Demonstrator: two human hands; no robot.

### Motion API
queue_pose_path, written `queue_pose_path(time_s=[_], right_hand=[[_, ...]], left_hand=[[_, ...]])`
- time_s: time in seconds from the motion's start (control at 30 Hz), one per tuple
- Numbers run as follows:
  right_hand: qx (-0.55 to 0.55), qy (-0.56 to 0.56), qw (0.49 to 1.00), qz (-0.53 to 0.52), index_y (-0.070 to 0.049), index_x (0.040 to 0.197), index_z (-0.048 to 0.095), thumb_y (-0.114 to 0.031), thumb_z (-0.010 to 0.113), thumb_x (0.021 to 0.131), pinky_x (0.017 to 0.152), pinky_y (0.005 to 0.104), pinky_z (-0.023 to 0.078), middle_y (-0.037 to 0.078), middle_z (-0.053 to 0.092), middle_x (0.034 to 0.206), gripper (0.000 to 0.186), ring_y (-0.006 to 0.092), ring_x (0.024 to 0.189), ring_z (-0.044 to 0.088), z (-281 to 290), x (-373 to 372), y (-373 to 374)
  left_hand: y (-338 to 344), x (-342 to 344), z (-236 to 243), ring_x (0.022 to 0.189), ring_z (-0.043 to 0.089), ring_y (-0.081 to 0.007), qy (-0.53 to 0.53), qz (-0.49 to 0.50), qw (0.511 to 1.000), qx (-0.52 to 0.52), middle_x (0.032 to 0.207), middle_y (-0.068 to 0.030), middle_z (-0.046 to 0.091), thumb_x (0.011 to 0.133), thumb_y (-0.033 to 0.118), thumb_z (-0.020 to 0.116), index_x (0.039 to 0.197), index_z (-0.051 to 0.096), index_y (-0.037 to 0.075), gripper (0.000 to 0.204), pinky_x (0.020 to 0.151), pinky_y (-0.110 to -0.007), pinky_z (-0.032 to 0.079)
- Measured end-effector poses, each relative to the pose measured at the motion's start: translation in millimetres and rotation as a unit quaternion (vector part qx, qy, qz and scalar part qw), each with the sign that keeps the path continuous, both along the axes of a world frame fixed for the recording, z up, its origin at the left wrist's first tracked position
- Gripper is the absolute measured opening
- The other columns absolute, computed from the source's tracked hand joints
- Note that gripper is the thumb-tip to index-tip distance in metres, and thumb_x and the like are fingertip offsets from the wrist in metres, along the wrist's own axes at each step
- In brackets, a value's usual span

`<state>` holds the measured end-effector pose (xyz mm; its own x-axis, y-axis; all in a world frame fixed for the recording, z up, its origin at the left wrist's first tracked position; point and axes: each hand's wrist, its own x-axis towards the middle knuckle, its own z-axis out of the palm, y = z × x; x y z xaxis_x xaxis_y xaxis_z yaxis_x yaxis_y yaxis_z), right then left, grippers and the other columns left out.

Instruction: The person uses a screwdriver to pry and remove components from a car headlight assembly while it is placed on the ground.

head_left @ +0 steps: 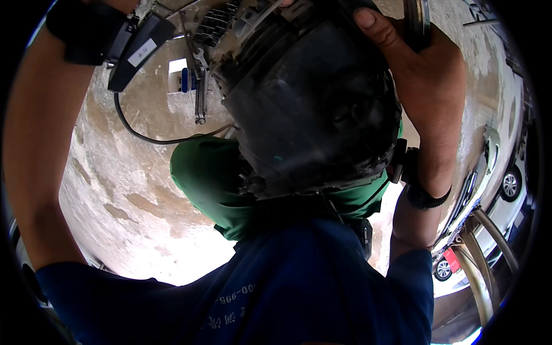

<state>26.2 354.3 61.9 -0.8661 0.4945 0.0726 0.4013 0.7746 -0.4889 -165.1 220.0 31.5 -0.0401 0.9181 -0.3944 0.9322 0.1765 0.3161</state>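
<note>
A bulky, dusty black housing (310,109) fills the middle of the head view, above my knees in green trousers (210,172). My right hand (428,80) grips its upper right side, the thumb lying along the edge and the other fingers mostly hidden. Beside that hand stands a dark curved part with a metal rim (418,23). My left forearm (43,132) reaches up the left side, and the hand passes beyond the upper edge. A small patch of skin shows above the housing, possibly a fingertip; what the left hand touches is hidden.
Wrenches (200,86) lie on the stained concrete floor (115,172) beside a small blue-and-white box (178,76). Farther off is a black ribbed part (217,23). A black cable (144,138) runs from my left wrist device (141,52). White cars (509,190) stand at right.
</note>
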Motion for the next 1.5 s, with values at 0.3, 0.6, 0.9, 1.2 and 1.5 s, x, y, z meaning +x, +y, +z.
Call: queue_pose_path(time_s=[0.3,0.6,0.9,1.2,1.5], right_hand=[[0.063,-0.03,0.995,0.065,0.004,0.103,0.066,-0.055,0.066,0.087,0.064,0.0261,0.047,0.01,0.068,0.081,0.061,0.0135,0.069,0.061,-0.2,31.1,66.5],[0.031,-0.131,0.964,0.228,-0.003,0.123,0.061,-0.006,0.076,0.082,0.091,0.034,0.05,0.014,0.068,0.11,0.044,0.0237,0.1,0.065,81.9,73.0,67.6],[0.135,-0.088,0.913,0.375,-0.005,0.115,0.063,-0.01,0.068,0.09,0.083,0.0284,0.049,0.009,0.066,0.103,0.026,0.0182,0.093,0.063,92.8,21.2,45.1],[0.161,-0.175,0.929,0.282,-0.004,0.11,0.064,-0.014,0.064,0.094,0.074,0.0251,0.047,0.009,0.066,0.092,0.019,0.0138,0.083,0.062,100.2,-2.3,11.7],[0.269,-0.06,0.888,0.367,0.0,0.099,0.07,-0.013,0.07,0.088,0.054,0.024,0.043,0.008,0.067,0.072,0.017,0.011,0.056,0.057,86.6,20.3,8.4]], left_hand=[[-3.0,14.5,-0.8,0.068,0.061,-0.0291,-0.07,0.108,0.991,0.046,0.072,-0.0184,0.062,0.074,0.012,0.063,0.071,0.061,-0.006,0.018,0.063,-0.036,0.051],[5.1,16.5,-7.2,0.068,0.064,-0.0334,0.127,-0.022,0.99,0.052,0.076,-0.0207,0.066,0.075,0.014,0.059,0.074,0.068,-0.003,0.019,0.063,-0.041,0.053],[-7.0,1.7,-21.3,0.067,0.064,-0.0365,0.181,-0.041,0.982,0.041,0.076,-0.0214,0.067,0.074,0.017,0.06,0.077,0.068,-0.003,0.022,0.063,-0.045,0.052],[-2.2,1.1,-35.7,0.07,0.065,-0.0357,0.142,-0.046,0.983,0.105,0.076,-0.0211,0.067,0.073,0.014,0.059,0.078,0.07,-0.001,0.019,0.064,-0.045,0.051],[11.3,0.6,-29.0,0.067,0.064,-0.034,0.213,-0.079,0.973,0.043,0.076,-0.019,0.068,0.073,0.011,0.06,0.078,0.071,0.0,0.017,0.062,-0.045,0.051]])
